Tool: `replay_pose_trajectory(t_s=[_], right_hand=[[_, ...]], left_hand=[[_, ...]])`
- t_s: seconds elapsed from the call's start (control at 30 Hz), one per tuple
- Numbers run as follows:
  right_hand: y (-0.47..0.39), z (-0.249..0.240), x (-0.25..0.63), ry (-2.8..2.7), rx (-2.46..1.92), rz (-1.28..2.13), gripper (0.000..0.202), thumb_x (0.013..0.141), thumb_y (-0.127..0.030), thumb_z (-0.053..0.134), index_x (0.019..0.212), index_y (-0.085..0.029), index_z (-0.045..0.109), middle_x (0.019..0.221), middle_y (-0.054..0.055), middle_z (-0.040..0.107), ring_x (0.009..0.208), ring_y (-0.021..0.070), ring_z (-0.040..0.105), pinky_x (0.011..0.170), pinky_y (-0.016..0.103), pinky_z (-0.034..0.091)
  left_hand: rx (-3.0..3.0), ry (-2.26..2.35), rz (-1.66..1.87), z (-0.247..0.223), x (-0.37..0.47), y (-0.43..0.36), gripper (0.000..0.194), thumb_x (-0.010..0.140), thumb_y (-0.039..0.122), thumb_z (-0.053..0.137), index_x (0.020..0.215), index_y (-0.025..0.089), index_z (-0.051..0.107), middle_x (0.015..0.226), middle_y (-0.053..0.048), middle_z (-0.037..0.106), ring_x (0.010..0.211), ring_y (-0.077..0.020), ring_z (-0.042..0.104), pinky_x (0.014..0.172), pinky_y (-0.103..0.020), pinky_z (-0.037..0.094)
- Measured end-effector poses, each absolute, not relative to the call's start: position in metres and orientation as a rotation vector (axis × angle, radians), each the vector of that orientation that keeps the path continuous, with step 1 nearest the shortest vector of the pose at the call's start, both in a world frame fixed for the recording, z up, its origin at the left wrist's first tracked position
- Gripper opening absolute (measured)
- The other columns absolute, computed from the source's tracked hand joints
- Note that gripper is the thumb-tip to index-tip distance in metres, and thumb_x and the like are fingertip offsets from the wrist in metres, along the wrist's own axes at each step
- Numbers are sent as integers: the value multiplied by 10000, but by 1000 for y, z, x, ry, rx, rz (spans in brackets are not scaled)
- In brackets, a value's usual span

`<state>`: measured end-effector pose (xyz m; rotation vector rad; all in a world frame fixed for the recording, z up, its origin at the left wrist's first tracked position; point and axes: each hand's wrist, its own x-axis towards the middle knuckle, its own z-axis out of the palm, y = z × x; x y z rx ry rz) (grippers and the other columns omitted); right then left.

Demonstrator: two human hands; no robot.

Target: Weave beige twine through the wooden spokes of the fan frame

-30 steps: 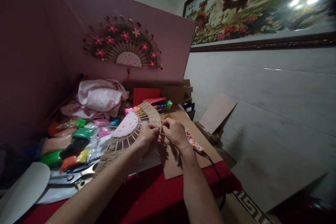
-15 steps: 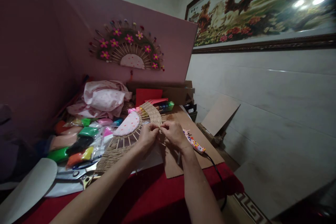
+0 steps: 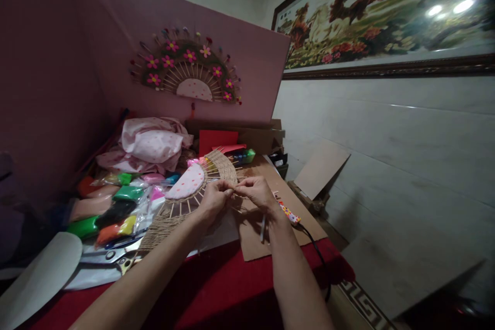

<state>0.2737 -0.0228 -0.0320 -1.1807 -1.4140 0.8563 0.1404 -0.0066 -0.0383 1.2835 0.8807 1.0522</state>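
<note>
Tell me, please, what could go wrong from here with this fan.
The thin sticks of the fan might snap if the left hand and right hand press hard. The scissors show right beside the left forearm, which could knock them. The flowered tool's cord runs over the table edge near the right forearm, so it could get snagged.

Hands [image 3: 217, 198] hide part of the woven fan [image 3: 187, 182]

The bare left hand [image 3: 216, 197] and bare right hand [image 3: 255, 193] face each other, thumbs and forefingers pinched (any gap between their fingertips is too small to judge); the bare left forearm [image 3: 154, 263] slants, the bare right forearm [image 3: 296, 268] rises steeply.
</note>
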Motion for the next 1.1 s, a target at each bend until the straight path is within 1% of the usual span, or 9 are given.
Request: replay_pose_trajectory(t_s=[0.13,0.37,0.5,0.63,0.7,0.83,0.9,1.0,1.1], right_hand=[[-24,-31,278,-1425,-1130,943,215,593,-327,694,641,-117,698,592,16,624,546,96,522,523,206,393],[-24,-32,281,-1406,-1113,889,135,606,-250,659,634,-122,692,554,4,604,526,93,503,538,221,392],[-27,-28,279,-1480,-1090,879,217,657,-333,652,666,-120,692,586,7,604,528,85,478,520,218,362],[-30,-24,273,-1511,-1144,856,299,662,-408,657,609,-114,658,547,-7,562,502,76,440,489,214,327],[-28,-24,271,-1495,-1142,831,274,665,-396,654,638,-123,647,578,-11,570,526,81,461,510,213,352],[-24,-28,272,-1520,-1107,825,250,748,-367,561,845,-151,641,713,-2,604,578,84,493,524,199,379],[-24,-30,274,-1571,-1124,844,231,761,-339,541,832,-144,643,700,1,594,559,79,473,500,191,363],[-24,-31,277,-1619,-1147,824,177,742,-289,555,745,-134,638,638,-13,558,521,67,427,477,186,337],[-25,-30,277,-1615,-1170,819,139,727,-259,551,711,-138,617,617,-24,539,503,62,409,471,186,327]], left_hand=[[1293,861,1040,-39,140,-5,95,618,155,607,589,143,518,381,49,475,273,-43,348,305,-159,209],[1298,857,1009,-31,138,-9,114,637,172,613,579,150,518,381,45,476,268,-42,327,305,-166,187],[1301,927,1006,-27,137,-11,126,682,167,576,580,151,505,352,46,451,262,-42,313,310,-165,182],[1283,929,1005,-31,137,-9,115,685,188,588,606,150,512,374,43,465,263,-37,310,315,-165,176],[1291,887,989,-31,136,-8,147,677,213,601,584,151,505,362,48,444,260,-35,295,314,-170,169],[1309,831,988,-27,133,-8,147,679,204,564,563,157,487,335,56,406,253,-36,260,306,-178,150],[1306,830,998,-25,133,-9,133,673,185,546,562,158,480,334,57,403,253,-34,256,306,-175,144],[1294,834,1021,-24,134,-11,118,665,175,539,567,156,476,335,60,401,255,-33,263,308,-168,142],[1284,872,1044,-27,137,-11,104,668,178,537,584,156,480,334,65,403,248,-35,263,303,-167,140]])
